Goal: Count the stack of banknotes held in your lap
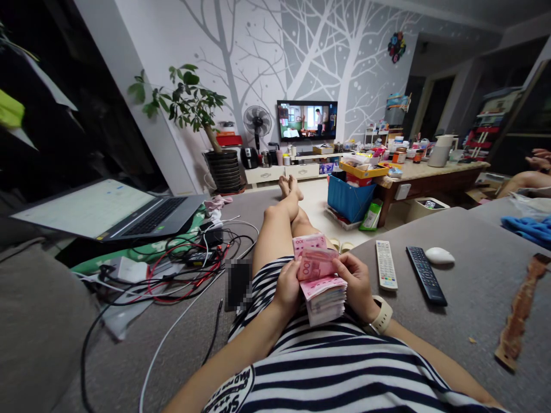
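Note:
A thick stack of pink banknotes [326, 307] rests on my lap, over striped cloth. Above it, a pink 100 banknote [316, 264] is held spread between both hands, and more of the same notes show behind it. My left hand [287, 287] grips the left edge of the notes, thumb on top. My right hand [355, 281] pinches the right edge, close to the stack's upper corner; a pale watch band circles that wrist. How many notes lie between my fingers cannot be made out.
Right of me on the grey sofa [413, 338] lie a white remote [386, 265], a black remote [426, 275] and a white mouse [439, 256]. At left are tangled cables [202, 258] and an open laptop [159, 212]. Another person's hand [539, 160] shows at far right.

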The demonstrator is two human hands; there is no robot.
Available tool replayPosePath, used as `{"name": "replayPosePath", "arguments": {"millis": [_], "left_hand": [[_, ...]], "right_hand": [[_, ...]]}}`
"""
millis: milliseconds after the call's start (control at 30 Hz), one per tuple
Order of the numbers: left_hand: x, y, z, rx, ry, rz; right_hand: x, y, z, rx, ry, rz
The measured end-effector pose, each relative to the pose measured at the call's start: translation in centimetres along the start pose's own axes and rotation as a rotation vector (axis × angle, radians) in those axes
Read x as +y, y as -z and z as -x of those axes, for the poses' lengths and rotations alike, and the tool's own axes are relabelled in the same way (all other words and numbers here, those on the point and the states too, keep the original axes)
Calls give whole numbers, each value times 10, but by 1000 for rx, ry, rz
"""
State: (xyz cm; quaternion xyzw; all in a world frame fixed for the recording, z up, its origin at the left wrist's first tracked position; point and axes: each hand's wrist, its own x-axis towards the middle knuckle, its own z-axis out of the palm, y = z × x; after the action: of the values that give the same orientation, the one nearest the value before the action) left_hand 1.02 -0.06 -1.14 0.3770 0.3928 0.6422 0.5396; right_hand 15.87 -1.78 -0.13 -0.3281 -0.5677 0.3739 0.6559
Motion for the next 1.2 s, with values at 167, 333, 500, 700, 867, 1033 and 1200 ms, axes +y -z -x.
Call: {"name": "replayPosePath", "arguments": {"millis": [167,333,500,700,867,1033,1200], "left_hand": [[3,0,3,-5,-8,-14],[6,-3,4,-29,4,-10],[4,-5,1,-31,43,41],[5,-4,2,-66,43,84],[9,-6,5,-84,48,83],[16,-10,9,-114,68,123],[14,-11,10,-147,149,226]], "right_hand": [[0,0,1,1,2,-9],[1,-1,1,2,-6,-40],[2,-2,1,3,12,-37],[-5,-2,2,14,2,-16],[-8,-2,2,20,6,-14],[-5,0,4,-1,16,-19],[-1,1,3,-51,14,-15]]}}
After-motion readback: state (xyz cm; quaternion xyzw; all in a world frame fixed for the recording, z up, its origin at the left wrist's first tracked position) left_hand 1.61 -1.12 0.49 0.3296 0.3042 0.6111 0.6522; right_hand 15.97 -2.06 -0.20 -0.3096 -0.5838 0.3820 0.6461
